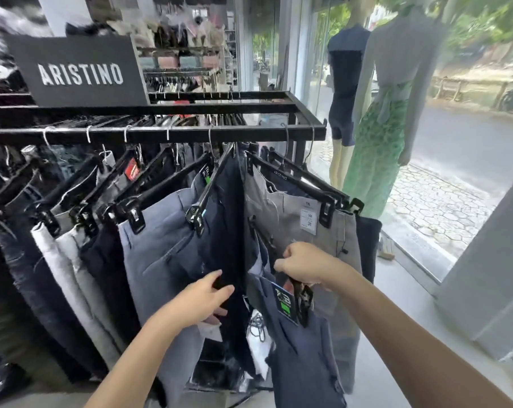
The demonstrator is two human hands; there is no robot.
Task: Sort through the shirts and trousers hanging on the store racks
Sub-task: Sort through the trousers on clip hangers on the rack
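Several pairs of trousers hang on black clip hangers from a black metal rack [190, 134]. My left hand [202, 298] grips the edge of dark navy trousers [230, 219] hanging in the middle. My right hand [303, 265] holds the waistband of a blue pair of trousers [302, 357] with a black and green tag [286, 304]; this pair hangs lower than the rest. Light blue-grey trousers [158, 245] hang left of my left hand. Beige trousers [287, 219] with a white size label hang behind my right hand.
A dark sign reading ARISTINO [78, 72] stands on top of the rack. Two dressed mannequins [378, 122] stand at the shop window on the right. Jeans and pale trousers [58, 254] fill the rack's left side. More clothes racks [184, 78] stand behind.
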